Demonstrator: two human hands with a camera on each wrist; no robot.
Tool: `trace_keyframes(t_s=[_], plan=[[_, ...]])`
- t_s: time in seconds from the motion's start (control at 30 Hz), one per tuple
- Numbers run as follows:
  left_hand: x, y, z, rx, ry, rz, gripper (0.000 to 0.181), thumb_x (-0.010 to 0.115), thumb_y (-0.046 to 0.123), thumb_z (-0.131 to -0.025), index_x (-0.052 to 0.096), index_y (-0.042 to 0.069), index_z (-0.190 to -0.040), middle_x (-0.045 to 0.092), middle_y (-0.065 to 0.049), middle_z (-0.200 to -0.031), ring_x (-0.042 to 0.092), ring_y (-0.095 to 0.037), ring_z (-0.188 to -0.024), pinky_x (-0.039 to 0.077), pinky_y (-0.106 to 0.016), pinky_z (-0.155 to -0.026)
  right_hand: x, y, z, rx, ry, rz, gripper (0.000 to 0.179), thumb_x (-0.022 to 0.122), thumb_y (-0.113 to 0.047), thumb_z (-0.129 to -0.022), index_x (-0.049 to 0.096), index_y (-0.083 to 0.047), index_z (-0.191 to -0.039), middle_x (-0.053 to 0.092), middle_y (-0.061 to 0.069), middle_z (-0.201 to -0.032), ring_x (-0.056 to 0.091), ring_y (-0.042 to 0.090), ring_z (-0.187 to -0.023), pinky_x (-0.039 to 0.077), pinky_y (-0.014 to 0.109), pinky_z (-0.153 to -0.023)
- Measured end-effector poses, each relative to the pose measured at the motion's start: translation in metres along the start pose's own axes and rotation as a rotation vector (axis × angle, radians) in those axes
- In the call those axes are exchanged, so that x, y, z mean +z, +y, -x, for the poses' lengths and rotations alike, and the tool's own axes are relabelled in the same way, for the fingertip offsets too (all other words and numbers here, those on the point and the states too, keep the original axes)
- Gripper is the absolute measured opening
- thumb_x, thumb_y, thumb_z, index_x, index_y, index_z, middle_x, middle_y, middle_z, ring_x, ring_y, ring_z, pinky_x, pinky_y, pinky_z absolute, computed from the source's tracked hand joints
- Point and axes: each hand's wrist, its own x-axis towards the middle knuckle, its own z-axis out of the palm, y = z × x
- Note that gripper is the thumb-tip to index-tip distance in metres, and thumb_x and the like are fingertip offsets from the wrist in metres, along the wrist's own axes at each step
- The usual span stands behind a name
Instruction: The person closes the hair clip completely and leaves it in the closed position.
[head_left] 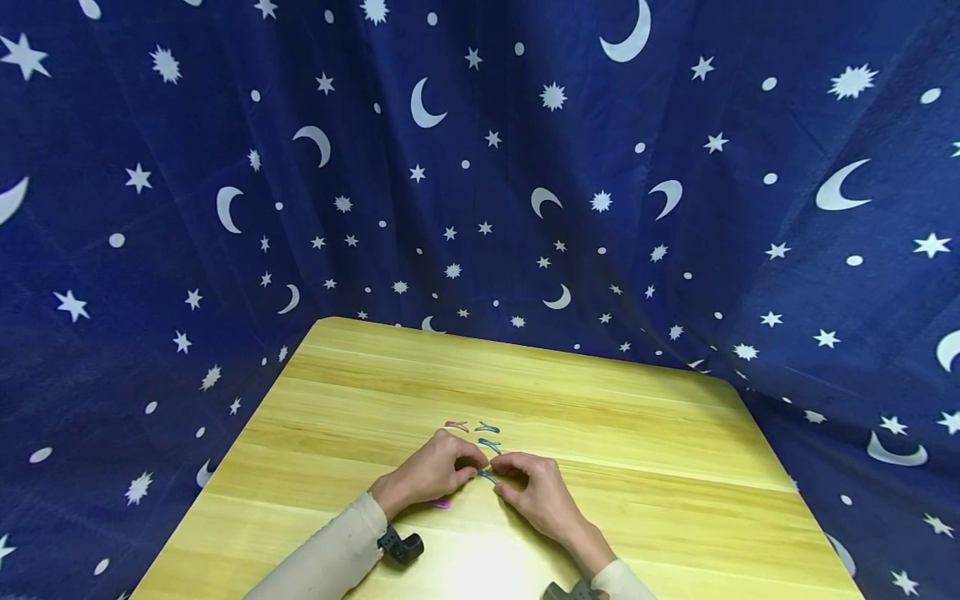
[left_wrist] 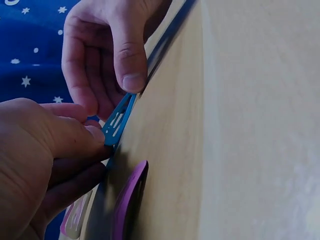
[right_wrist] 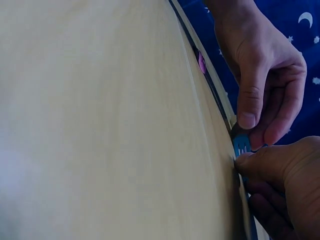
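A teal-blue snap hair clip (head_left: 487,476) lies between my two hands, just above the wooden table. My left hand (head_left: 431,473) pinches its wider, slotted end between thumb and fingers, as the left wrist view shows. At the opposite end, the thumb and fingertips of my right hand (head_left: 542,498) grip the clip (left_wrist: 118,122). Beneath the left hand, partly covered by it, is a purple hair clip (head_left: 442,504). Just beyond the fingertips lies another blue hair clip (head_left: 489,444).
Farther back on the wooden table (head_left: 637,433) are a pinkish-red hair clip (head_left: 457,427) and a dark blue one (head_left: 487,428), side by side. A dark blue curtain (head_left: 480,183) with white moons and stars surrounds the table's far and side edges.
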Motion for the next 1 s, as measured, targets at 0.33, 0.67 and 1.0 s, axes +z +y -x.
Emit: trace_keyframes(t_s=[0.33, 0.67, 1.0], plan=[[0.0004, -0.0008, -0.0009, 0.018, -0.033, 0.026, 0.022, 0.077, -0.002, -0.099, 0.086, 0.015, -0.109, 0.084, 0.007, -0.107, 0.073, 0.002, -0.101, 0.06, -0.016, -0.088, 0.0044, 0.0008, -0.0004, 0.012, 0.004, -0.042, 0.03, 0.084, 0.01, -0.086, 0.08, -0.007, -0.111, 0.082, 0.002, -0.103, 0.076, 0.014, -0.088, 0.065, 0.027, -0.081], [0.0009, -0.0014, 0.0017, 0.016, 0.002, 0.037, 0.015, 0.077, 0.003, -0.1, 0.085, 0.011, -0.11, 0.084, 0.001, -0.104, 0.072, 0.005, -0.092, 0.06, -0.015, -0.082, 0.0022, -0.001, -0.004, 0.029, 0.072, -0.069, 0.031, 0.082, 0.013, -0.085, 0.081, -0.01, -0.106, 0.082, 0.003, -0.094, 0.071, 0.003, -0.077, 0.063, 0.024, -0.068], [0.0008, 0.0009, 0.0004, 0.019, 0.018, 0.035, 0.01, 0.078, 0.011, -0.102, 0.085, 0.01, -0.11, 0.084, 0.002, -0.102, 0.071, 0.006, -0.088, 0.06, -0.015, -0.079, -0.0021, -0.0073, -0.0088, 0.02, 0.13, -0.061, 0.031, 0.082, 0.012, -0.083, 0.081, -0.011, -0.104, 0.081, -0.002, -0.094, 0.068, 0.003, -0.074, 0.061, 0.025, -0.064]])
